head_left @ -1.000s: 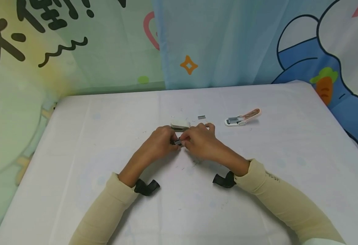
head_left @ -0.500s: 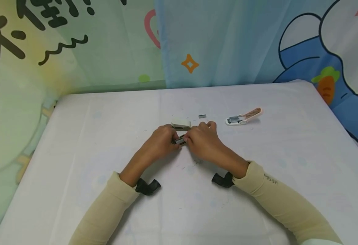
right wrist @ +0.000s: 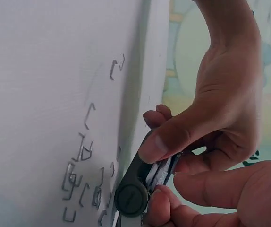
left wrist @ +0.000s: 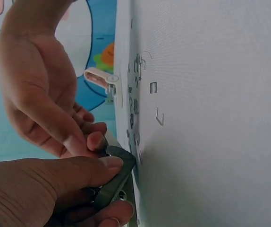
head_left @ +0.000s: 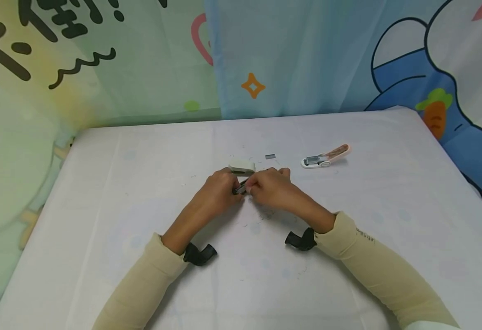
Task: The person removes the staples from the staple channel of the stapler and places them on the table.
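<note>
A dark grey-green stapler (right wrist: 131, 199) with a round pivot sits between both hands, its staple channel exposed in the right wrist view. My left hand (head_left: 221, 190) grips it, the thumb (left wrist: 97, 168) laid along the dark body. From the other side, my right hand (head_left: 271, 185) pinches the end of a silvery strip of staples (right wrist: 162, 177) in the channel, thumb and forefinger close together there. A pale cover-like part (head_left: 242, 167) shows just behind the hands in the head view; where it meets the dark body is hidden by the fingers.
A second stapler (head_left: 325, 156), white and pink, lies at the back right with its arm raised. A short grey staple strip (head_left: 270, 156) is behind the right hand. Loose staples (left wrist: 153, 87) are scattered over the white table (head_left: 141, 284). A printed curtain (head_left: 298, 55) hangs behind.
The right fingertips first draw slightly rightward from the left hand, showing more of the staple channel, then move slightly back toward it. The left hand keeps its grip.
</note>
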`<state>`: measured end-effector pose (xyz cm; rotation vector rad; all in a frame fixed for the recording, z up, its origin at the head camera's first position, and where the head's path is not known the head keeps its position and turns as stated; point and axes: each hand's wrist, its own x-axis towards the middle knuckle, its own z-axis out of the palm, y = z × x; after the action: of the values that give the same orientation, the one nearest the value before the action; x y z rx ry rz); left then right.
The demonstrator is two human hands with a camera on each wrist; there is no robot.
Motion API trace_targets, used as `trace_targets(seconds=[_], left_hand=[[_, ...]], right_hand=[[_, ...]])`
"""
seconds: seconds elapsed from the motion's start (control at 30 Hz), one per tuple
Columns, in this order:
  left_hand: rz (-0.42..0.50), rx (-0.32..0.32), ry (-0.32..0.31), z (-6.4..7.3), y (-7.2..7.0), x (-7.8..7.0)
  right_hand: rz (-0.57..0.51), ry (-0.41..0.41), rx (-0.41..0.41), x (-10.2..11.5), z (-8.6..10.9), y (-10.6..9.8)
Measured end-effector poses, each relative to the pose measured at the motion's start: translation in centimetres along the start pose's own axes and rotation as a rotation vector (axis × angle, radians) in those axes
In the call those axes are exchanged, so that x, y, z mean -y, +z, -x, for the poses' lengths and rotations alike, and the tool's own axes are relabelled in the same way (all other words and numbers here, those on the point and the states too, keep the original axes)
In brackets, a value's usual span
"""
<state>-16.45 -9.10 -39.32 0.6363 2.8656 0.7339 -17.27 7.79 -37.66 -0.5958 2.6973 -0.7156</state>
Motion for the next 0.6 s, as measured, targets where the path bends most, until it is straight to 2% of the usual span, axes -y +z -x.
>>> trace_targets(seconds=[0.2, 0.33, 0.43, 0.6], left_hand=[[0.014, -0.008, 0.011, -0.06, -0.04, 0.16], [0.022, -0.007, 0.018, -0.11, -0.04, 0.38], [0.033, -0.008, 0.021, -0.13, -0.04, 0.54], [0.071, -0.001, 0.017, -0.15, 0.02, 0.88]], right_hand=[[-0.014, -0.055, -0.127, -0.14, -0.21, 0.51], [-0.151, -0.124, -0.187, -0.29, -0.31, 0.83], [-0.251, -0.162, -0.184, -0.37, -0.38, 0.84], [-0.280, -0.173, -0.131, -0.36, -0.45, 0.58]])
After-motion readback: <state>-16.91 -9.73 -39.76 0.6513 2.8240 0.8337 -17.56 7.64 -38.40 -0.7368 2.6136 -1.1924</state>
